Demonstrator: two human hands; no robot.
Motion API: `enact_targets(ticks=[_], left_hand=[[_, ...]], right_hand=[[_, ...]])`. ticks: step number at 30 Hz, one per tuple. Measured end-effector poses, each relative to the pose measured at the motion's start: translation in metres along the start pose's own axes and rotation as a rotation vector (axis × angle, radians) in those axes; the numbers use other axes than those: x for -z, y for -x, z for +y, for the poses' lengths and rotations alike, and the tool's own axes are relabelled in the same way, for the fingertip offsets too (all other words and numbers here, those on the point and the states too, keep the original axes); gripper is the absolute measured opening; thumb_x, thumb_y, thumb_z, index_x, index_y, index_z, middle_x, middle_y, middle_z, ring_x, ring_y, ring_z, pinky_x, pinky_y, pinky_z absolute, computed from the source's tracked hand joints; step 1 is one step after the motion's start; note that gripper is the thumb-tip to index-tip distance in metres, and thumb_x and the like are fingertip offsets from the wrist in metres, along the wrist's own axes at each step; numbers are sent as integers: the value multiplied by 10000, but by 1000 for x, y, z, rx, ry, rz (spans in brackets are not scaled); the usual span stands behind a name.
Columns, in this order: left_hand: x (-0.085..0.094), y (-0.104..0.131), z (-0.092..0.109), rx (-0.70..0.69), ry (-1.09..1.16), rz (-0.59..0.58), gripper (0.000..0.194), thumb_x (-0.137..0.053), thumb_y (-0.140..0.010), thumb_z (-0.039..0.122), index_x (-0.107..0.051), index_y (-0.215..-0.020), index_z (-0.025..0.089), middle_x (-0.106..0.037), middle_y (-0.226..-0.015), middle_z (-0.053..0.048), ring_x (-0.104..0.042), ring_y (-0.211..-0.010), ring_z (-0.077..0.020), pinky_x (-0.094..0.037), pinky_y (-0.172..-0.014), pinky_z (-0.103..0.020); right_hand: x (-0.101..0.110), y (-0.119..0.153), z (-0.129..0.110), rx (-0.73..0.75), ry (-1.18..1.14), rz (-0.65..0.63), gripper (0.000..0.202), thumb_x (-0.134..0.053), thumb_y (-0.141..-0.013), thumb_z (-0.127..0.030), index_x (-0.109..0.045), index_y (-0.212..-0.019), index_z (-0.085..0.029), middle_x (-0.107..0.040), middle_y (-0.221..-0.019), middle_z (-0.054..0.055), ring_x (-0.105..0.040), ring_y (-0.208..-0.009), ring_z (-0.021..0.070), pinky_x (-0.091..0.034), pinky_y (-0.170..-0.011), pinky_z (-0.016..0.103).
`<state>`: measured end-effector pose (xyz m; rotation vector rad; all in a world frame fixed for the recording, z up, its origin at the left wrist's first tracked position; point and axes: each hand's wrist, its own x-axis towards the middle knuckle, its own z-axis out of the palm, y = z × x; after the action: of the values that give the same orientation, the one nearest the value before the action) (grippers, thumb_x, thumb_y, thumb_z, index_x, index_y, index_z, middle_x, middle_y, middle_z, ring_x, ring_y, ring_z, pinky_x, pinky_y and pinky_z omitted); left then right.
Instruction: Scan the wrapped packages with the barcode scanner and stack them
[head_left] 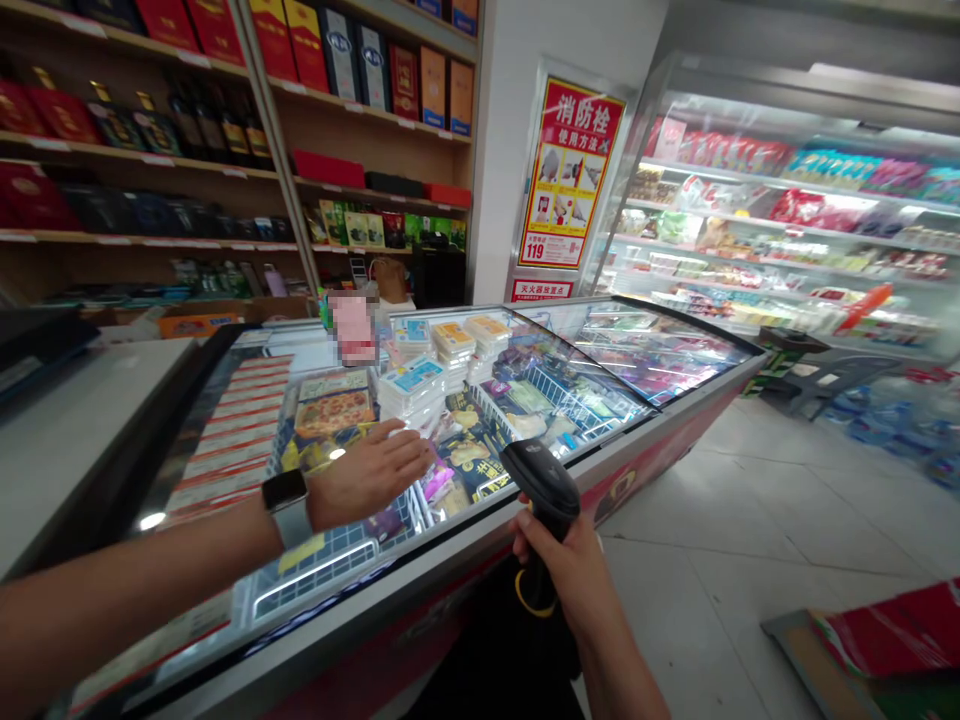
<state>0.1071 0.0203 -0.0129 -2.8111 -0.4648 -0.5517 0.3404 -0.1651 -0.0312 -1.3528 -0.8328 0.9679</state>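
Note:
My left hand (375, 465), with a watch (286, 497) on its wrist, is held palm down above the glass top of a chest freezer (600, 345). Its fingers are stretched out and nothing is in them. I cannot tell whether it touches the glass. Under the glass lie a pizza box (334, 405), stacked white packs with blue labels (414, 380) and bagged frozen food (472, 450). Wrapped round the handle of a black barcode scanner (544, 480) is my right hand (570, 560), beside the freezer's front edge.
A pixelated pink item (354, 328) is at the freezer's far side. Shelves of bottles and boxes (375, 150) stand behind. A lit refrigerated display (787, 200) is at the right, with water bottles (885, 410) near it. A red package (892, 630) lies at lower right.

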Motion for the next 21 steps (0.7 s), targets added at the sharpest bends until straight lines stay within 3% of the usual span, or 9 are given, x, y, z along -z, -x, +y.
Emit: enact_targets(ticks=[2,4,6,9,13,18,21], left_hand=[[10,4,9,248,-35,172,283,-486,-947,334,-581,-1186,215,-677,-1138,-99,-598,-1119,-262,-421,-1035,-486],[18,3,9,587,-2,376,438,-555,-898,491,-533,-1218,193,-639,-1176,-128,-578,-1135,-298,-440,-1002,-491],[22,-2,1,792,65,436,621,-596,-835,603,-490,-1283,186,-610,-1226,-140,-571,-1151,-316,-454,-999,-488],[24,-10,-17,871,113,328,793,-633,-759,680,-474,-1337,162,-597,-1271,-161,-560,-1187,-346,-444,-1024,-498],[23,-21,-29,918,229,258,859,-627,-722,727,-506,-1332,134,-597,-1303,-168,-566,-1196,-344,-453,-1017,-466],[21,-30,-28,914,277,298,701,-620,-750,682,-614,-1215,157,-640,-1231,-139,-610,-1128,-315,-480,-969,-425],[20,-26,-27,848,243,379,618,-646,-767,626,-618,-1204,191,-649,-1224,-118,-613,-1125,-303,-471,-977,-429]], right_hand=[[1,-2,0,8,23,-14,402,-738,-767,-531,-687,-811,-134,-666,-634,30,-581,-565,132,-482,-579,253],[1,-4,-2,24,42,-19,379,-735,-770,-512,-689,-768,-136,-662,-618,32,-581,-571,135,-479,-592,258],[1,-5,-7,39,64,-23,354,-752,-751,-487,-686,-743,-140,-670,-631,36,-596,-598,146,-485,-616,265],[-2,-9,-20,54,112,-26,335,-771,-724,-467,-682,-772,-148,-696,-683,43,-622,-641,166,-498,-642,280],[-10,-14,-46,101,212,-48,324,-746,-721,-461,-665,-786,-155,-665,-649,18,-602,-609,158,-486,-611,275],[-22,-23,-76,138,352,-71,285,-688,-747,-444,-642,-744,-163,-624,-592,3,-582,-576,149,-448,-570,261],[-29,-30,-85,170,407,-104,263,-671,-756,-430,-641,-729,-170,-622,-590,4,-584,-569,149,-443,-558,257]])
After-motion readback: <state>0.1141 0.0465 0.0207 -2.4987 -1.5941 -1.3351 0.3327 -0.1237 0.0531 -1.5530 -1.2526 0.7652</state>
